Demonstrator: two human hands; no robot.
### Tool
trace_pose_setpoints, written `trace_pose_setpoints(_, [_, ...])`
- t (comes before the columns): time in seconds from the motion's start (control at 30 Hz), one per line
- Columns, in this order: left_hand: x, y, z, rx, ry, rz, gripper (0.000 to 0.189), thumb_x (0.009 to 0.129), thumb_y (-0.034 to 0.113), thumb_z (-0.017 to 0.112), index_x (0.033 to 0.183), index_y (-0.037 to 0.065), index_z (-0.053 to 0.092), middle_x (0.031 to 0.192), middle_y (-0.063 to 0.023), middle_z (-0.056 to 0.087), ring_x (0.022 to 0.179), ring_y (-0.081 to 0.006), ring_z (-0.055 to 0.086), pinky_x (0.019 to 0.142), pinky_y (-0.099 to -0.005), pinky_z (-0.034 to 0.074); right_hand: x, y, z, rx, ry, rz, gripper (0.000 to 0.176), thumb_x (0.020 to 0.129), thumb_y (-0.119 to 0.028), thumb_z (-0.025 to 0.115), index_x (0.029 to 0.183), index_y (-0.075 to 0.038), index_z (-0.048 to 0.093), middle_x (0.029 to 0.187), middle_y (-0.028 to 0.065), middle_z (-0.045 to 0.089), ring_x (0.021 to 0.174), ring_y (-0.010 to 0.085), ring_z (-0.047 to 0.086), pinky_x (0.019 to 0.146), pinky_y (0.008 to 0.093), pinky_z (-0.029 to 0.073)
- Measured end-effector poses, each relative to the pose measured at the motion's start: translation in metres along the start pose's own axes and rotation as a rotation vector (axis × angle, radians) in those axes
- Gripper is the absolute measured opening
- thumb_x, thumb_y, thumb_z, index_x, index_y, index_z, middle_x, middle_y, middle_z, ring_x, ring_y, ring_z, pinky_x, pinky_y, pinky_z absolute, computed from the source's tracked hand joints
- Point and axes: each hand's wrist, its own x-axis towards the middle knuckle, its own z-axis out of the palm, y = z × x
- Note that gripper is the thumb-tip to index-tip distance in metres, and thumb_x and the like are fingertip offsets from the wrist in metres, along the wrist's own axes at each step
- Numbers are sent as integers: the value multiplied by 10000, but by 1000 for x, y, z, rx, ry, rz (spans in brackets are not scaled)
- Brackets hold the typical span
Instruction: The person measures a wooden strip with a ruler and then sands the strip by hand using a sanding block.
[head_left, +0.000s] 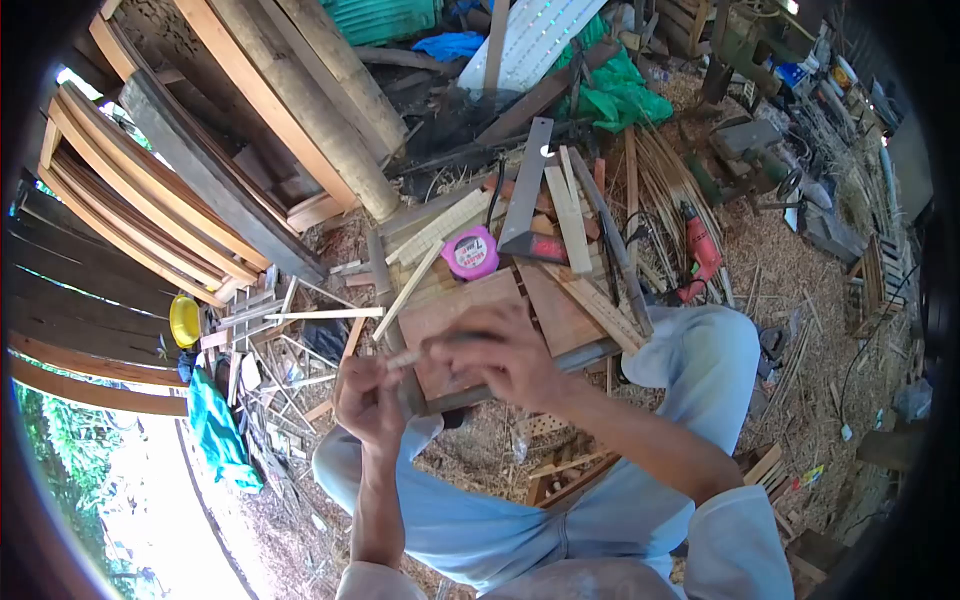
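My left hand (368,398) is closed, its fingertips pinching a small pale wooden stick (404,359). Close beside it, my right hand (505,355) is curled with its fingers bent towards the stick. Something dark and thin shows at those fingers, but blur hides its kind. Both hands are above the near left part of a low wooden work surface (455,322). Beyond them lie a pink tape measure (470,252), a grey flat metal tool (528,195) and a pale wood strip (570,222).
A red power drill (702,245) rests on the right among thin wood strips. Shavings (790,400) cover the ground. Long planks (215,180) lean at the left, near a yellow hard hat (185,320). My legs (700,385) flank the work surface.
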Motion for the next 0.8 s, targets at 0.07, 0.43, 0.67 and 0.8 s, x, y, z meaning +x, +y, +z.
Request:
trace_pose_setpoints(0.07, [-2,-9,-12,-21,-7,-62,98,845,-96,644,898,-55,573,866,-113,592,734,-164,635,679,-272,558,-11,32,-11,-125,23,89,322,768,-13,697,1058,-151,717,986,70,660,966,252,602,888,403,405])
trace_pose_setpoints(0.43, [22,-18,-6,-182,23,-311,154,935,-37,535,1088,-40,546,1017,-130,616,840,-192,665,709,-311,592,2,42,-61,766,267,1233,454,995,-398,473,1241,-20,529,1136,92,610,1032,164,579,864,343,456])
trace_pose_setpoints(0.67, [27,-13,8,-169,46,-284,188,960,64,550,1119,-36,556,1069,-143,619,891,-168,632,717,-306,578,-13,23,-40,-191,-52,745,571,814,-236,711,1293,-79,443,1203,188,552,1091,359,573,907,441,460])
trace_pose_setpoints(0.8, [31,-8,14,-211,5,-283,225,935,16,572,1154,-27,537,1100,-138,606,922,-171,621,812,-303,544,-5,15,-42,-304,-114,811,581,798,-297,756,1261,-96,468,1223,189,547,1093,393,567,867,458,477])
